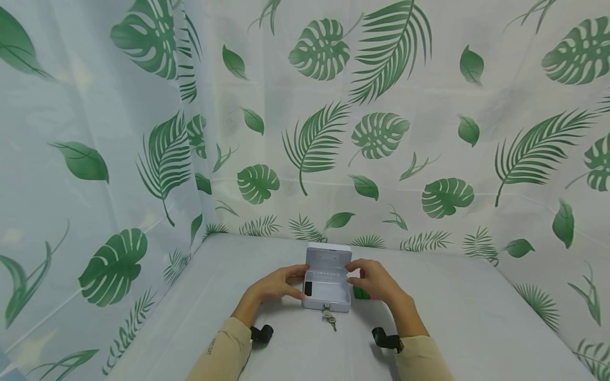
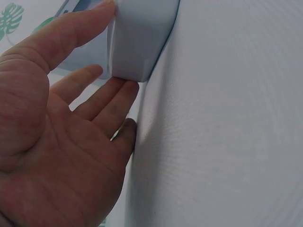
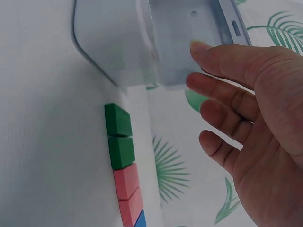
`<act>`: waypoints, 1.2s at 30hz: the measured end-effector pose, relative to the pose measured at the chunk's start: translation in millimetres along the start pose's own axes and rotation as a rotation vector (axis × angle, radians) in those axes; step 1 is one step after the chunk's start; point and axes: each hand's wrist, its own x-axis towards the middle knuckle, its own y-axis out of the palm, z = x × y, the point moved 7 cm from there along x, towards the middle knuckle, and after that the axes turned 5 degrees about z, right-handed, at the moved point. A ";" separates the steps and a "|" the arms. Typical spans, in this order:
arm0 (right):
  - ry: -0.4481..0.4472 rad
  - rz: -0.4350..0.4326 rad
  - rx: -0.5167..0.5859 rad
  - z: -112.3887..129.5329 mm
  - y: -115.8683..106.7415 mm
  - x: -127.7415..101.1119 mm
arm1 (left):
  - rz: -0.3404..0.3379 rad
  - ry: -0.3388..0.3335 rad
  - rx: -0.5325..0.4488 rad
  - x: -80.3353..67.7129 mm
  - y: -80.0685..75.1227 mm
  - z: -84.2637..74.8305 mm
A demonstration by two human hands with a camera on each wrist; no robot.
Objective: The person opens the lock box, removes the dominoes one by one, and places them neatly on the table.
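Note:
A small pale metal cash box [image 1: 315,305] stands on the table with its hinged lid [image 1: 329,258] raised. Keys [image 1: 330,318] hang from the lock at its front, and a black rectangle [image 1: 308,288] shows inside at the left. My left hand [image 1: 275,284] touches the box's left side, thumb [image 2: 90,21] at the top rim and fingertips low along the wall. At the lid's right edge is my right hand [image 1: 378,279]; its thumb [image 3: 208,51] overlaps the lid's inside in the right wrist view, the other fingers loosely bent.
Right of the box, partly hidden by my right hand in the head view, lies a row of small blocks: green blocks [image 3: 118,120], pink blocks [image 3: 127,182] and a blue block [image 3: 141,220]. A leaf-patterned curtain [image 1: 329,159] hangs behind the white-covered table [image 1: 457,317].

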 end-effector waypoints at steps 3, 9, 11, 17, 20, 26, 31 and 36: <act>-0.013 -0.005 0.008 3.0 1.5 1.0 | -0.001 -0.001 -0.005 0.1 -0.2 0.6; -0.025 -0.008 0.010 8.1 3.3 2.4 | 0.007 0.012 0.013 0.1 -0.2 -0.3; -0.032 -0.011 0.011 10.3 3.8 2.9 | 0.007 0.016 0.020 0.0 -0.4 -0.7; -0.050 -0.020 -0.005 16.3 5.5 4.1 | 0.009 0.022 0.024 -0.2 -0.3 -1.1; -0.053 -0.022 -0.007 19.2 6.4 4.8 | 0.010 0.023 0.028 -0.1 -0.1 -1.3; -0.071 -0.024 -0.006 28.3 8.6 6.0 | 0.012 0.025 0.031 -0.4 0.1 -2.5; -0.093 -0.040 -0.002 31.4 10.9 7.1 | 0.017 0.022 0.028 0.3 -0.7 -0.1; -0.113 -0.037 0.016 34.1 14.4 7.8 | 0.020 0.020 0.015 0.3 -0.7 0.6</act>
